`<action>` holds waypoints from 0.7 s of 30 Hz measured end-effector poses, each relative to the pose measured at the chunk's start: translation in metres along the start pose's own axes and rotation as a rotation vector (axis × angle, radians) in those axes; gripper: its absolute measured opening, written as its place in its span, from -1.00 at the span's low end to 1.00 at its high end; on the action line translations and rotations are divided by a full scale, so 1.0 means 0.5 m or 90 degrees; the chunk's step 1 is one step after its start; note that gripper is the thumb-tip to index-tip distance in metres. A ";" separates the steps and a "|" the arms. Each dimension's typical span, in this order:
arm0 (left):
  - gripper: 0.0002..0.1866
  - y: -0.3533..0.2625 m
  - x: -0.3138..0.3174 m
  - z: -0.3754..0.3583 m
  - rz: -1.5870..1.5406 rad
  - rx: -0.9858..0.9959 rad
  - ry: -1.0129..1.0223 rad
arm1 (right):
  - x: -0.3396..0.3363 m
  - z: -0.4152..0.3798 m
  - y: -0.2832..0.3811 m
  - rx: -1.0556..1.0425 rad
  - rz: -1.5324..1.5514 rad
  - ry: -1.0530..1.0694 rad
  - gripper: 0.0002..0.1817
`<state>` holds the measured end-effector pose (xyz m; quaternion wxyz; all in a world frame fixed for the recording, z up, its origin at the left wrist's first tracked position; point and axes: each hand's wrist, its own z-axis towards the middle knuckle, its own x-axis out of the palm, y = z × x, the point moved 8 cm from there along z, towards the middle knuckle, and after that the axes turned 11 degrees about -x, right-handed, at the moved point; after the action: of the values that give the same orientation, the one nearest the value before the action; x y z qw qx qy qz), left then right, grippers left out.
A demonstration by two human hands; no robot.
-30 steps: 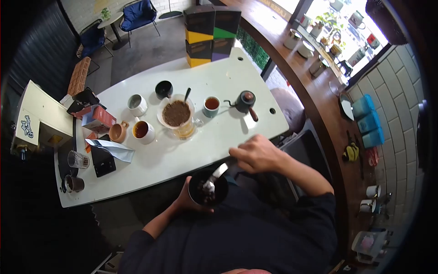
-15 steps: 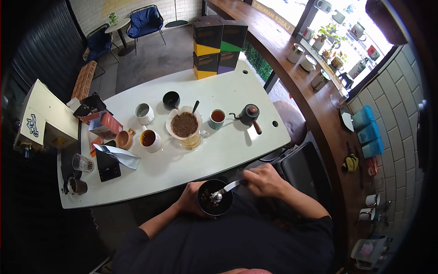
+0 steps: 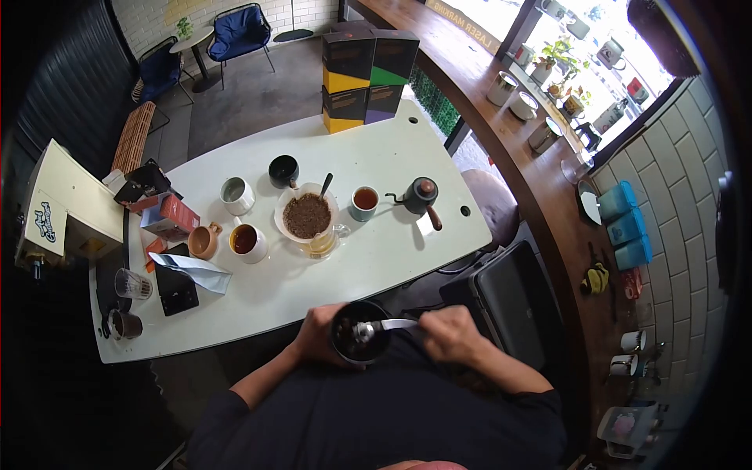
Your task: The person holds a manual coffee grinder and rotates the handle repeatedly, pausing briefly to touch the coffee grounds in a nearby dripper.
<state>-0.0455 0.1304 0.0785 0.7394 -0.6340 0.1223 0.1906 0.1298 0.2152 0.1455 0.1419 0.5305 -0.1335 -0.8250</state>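
Close to my body, my left hand (image 3: 317,335) is wrapped round a black hand grinder (image 3: 341,354) with an open top, beans dimly visible inside. A silver crank arm (image 3: 397,323) runs from the grinder's centre to the right, and my right hand (image 3: 450,332) is closed on its outer end. Beyond them on the white table (image 3: 313,286) stands a dripper with wet coffee grounds (image 3: 306,216) and a spoon (image 3: 326,185), over a glass server (image 3: 322,244).
A teal cup (image 3: 364,203), a black kettle (image 3: 421,195), a white mug (image 3: 248,242), a brown cup (image 3: 204,240) and a silver-blue bag (image 3: 192,270) stand on the table. Stacked black boxes (image 3: 368,78) are at its far end; a dark case (image 3: 509,305) lies to the right.
My right hand and the crank's outer end have moved slightly nearer my body. The camera view has shifted a little, moving the table and its items left in the picture.
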 end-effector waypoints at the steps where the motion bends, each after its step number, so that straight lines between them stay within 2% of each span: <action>1: -0.23 0.003 0.005 -0.002 -0.002 0.002 -0.001 | 0.009 -0.006 0.021 -0.008 0.004 -0.010 -0.82; 4: -0.20 0.010 -0.006 0.016 0.053 0.004 -0.018 | 0.013 0.002 0.020 -0.027 -0.007 -0.045 -0.81; 6: -0.18 0.000 -0.012 0.019 0.027 0.026 -0.027 | 0.004 0.014 0.029 -0.073 -0.084 -0.049 -0.80; 16: -0.21 0.007 -0.019 0.019 -0.003 -0.016 -0.025 | 0.012 0.035 0.044 -0.197 -0.089 0.067 -0.71; 17: -0.21 0.010 -0.017 0.021 -0.002 -0.016 -0.026 | 0.025 0.029 0.064 -0.244 -0.072 0.062 -0.71; 19: -0.23 0.042 -0.015 0.030 0.052 -0.121 -0.071 | 0.029 0.051 0.103 -0.327 -0.045 0.047 -0.70; 21: -0.26 0.025 -0.027 0.026 0.065 -0.087 -0.103 | 0.019 0.078 0.115 -0.340 -0.093 0.027 -0.70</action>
<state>-0.0638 0.1431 0.0752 0.6913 -0.6583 0.0808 0.2867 0.0960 0.1615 0.1745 0.2196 0.4999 0.1302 -0.8276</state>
